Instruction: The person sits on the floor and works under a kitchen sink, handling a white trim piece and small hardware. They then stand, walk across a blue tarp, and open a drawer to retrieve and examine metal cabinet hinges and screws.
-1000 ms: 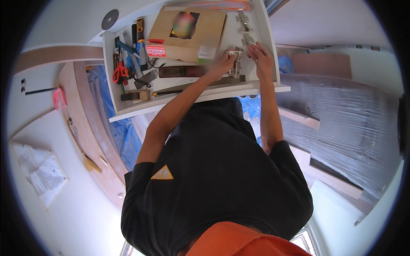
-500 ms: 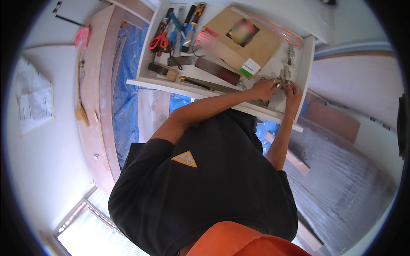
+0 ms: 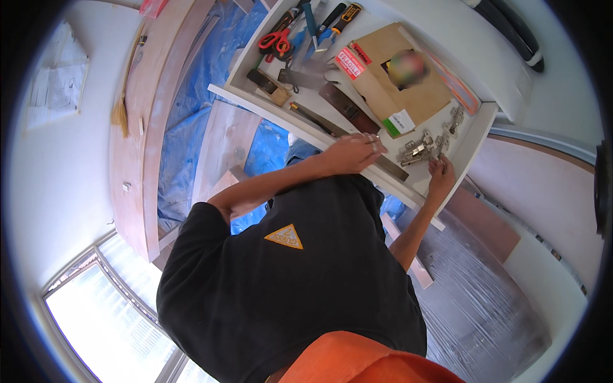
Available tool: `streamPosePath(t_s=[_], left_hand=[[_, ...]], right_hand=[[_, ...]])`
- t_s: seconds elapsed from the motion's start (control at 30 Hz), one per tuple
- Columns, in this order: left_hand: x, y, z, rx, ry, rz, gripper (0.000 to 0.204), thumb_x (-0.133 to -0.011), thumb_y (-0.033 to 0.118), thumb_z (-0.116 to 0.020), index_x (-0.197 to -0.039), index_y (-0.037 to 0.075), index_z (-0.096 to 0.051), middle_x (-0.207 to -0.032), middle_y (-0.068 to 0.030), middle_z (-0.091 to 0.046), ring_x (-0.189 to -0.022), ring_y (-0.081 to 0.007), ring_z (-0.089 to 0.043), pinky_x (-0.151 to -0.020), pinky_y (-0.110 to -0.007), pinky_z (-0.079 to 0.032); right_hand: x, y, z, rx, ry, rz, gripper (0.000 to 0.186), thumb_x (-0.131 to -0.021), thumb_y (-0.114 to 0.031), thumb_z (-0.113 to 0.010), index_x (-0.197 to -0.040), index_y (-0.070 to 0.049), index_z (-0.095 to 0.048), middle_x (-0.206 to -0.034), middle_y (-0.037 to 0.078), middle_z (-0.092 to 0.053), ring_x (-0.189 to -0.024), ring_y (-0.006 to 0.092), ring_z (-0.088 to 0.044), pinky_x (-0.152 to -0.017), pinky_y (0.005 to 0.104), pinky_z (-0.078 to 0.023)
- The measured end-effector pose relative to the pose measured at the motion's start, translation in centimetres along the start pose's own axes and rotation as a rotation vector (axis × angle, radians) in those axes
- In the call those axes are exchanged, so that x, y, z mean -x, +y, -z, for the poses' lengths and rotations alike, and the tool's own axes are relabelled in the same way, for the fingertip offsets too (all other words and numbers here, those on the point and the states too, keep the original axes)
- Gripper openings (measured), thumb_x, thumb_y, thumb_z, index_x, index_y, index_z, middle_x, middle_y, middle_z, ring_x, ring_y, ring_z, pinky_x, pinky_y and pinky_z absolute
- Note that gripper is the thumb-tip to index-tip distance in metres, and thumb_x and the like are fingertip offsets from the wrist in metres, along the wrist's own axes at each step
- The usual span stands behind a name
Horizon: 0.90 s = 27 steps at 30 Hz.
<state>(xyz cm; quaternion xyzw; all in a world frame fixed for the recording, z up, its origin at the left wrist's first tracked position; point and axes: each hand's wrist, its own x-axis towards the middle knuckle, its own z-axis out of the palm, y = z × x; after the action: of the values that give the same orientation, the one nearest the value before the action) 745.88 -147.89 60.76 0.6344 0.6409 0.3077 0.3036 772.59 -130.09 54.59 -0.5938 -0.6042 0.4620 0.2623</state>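
A pulled-out white drawer (image 3: 319, 135) lies in front of me. Several metal cabinet hinges (image 3: 418, 149) are gathered at its right end. The bent fingers of my right hand (image 3: 442, 177) pinch one hinge (image 3: 439, 148) at the near side of that pile. My left hand (image 3: 353, 154) is over the drawer's front edge, apart from the hinges. Its fingers are drawn together and slightly blurred; a small pale spot shows at the tips, too small to name. Left of the hinges lies a brown cardboard package (image 3: 399, 80) with labels.
Red-handled scissors (image 3: 276, 42), a utility knife (image 3: 348, 18), a wooden hand plane (image 3: 268, 87) and a dark block (image 3: 348, 107) share the drawer. Blue plastic sheeting (image 3: 191, 140) hangs at left. A plastic-wrapped panel (image 3: 485, 274) stands to the right.
My left hand has moved left, away from the hinges and my right hand. My right hand stays at the hinges. The whole view has turned and shifted, so the drawer sits more slanted.
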Motion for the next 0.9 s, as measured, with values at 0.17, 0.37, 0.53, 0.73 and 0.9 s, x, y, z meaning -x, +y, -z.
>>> streamPosePath(t_s=[0.17,0.37,0.53,0.73,0.9], left_hand=[[1.5,-1.9,1.3,-0.131,0.264,-0.132,0.021,-0.090,0.019,-0.059,-0.109,0.012,-0.066,-0.105,-0.0084,-0.066,-0.096,-0.0264,-0.066,-0.085,-0.038,-0.054],[1.9,-2.1,0.6,-0.209,0.259,-0.166,0.019,-0.089,0.013,-0.060,-0.107,0.012,-0.066,-0.106,-0.0055,-0.067,-0.096,-0.0237,-0.065,-0.087,-0.036,-0.052],[1.7,-2.6,0.6,-0.181,0.347,-0.254,0.016,-0.087,0.018,-0.062,-0.098,0.008,-0.068,-0.098,-0.0094,-0.067,-0.087,-0.0265,-0.068,-0.080,-0.038,-0.056],[1.7,-2.8,0.3,-0.183,0.248,-0.149,0.019,-0.086,0.015,-0.062,-0.103,0.008,-0.067,-0.098,-0.0100,-0.068,-0.090,-0.0288,-0.067,-0.079,-0.042,-0.055],[1.1,-2.3,0.7,-0.095,0.260,-0.196,0.020,-0.084,0.010,-0.063,-0.103,0.008,-0.066,-0.096,-0.0099,-0.067,-0.089,-0.0300,-0.067,-0.077,-0.041,-0.054]], right_hand=[[-0.9,0.2,-0.7,0.075,-0.046,-0.001,0.026,-0.099,-0.003,-0.046,-0.119,0.007,-0.060,-0.097,0.019,-0.069,-0.086,0.0216,-0.071,-0.076,0.0301,-0.059],[-1.6,0.3,-0.7,0.060,-0.070,-0.005,0.027,-0.100,-0.005,-0.047,-0.119,0.009,-0.060,-0.099,0.018,-0.068,-0.086,0.0210,-0.070,-0.075,0.0301,-0.059],[-0.8,-0.8,-0.6,-0.319,-0.133,-0.124,0.033,-0.100,-0.009,-0.050,-0.126,0.012,-0.053,-0.115,0.024,-0.064,-0.099,0.0272,-0.068,-0.085,0.0320,-0.058],[-0.3,-1.6,-0.6,-0.940,-0.189,-0.278,0.043,-0.103,-0.023,-0.046,-0.131,0.011,-0.046,-0.132,0.026,-0.053,-0.125,0.0360,-0.053,-0.109,0.0411,-0.043],[0.3,-3.0,-0.1,-1.025,-0.240,-0.221,0.052,-0.107,-0.031,-0.031,-0.134,0.012,-0.041,-0.135,0.028,-0.051,-0.128,0.0404,-0.050,-0.110,0.0449,-0.043]])
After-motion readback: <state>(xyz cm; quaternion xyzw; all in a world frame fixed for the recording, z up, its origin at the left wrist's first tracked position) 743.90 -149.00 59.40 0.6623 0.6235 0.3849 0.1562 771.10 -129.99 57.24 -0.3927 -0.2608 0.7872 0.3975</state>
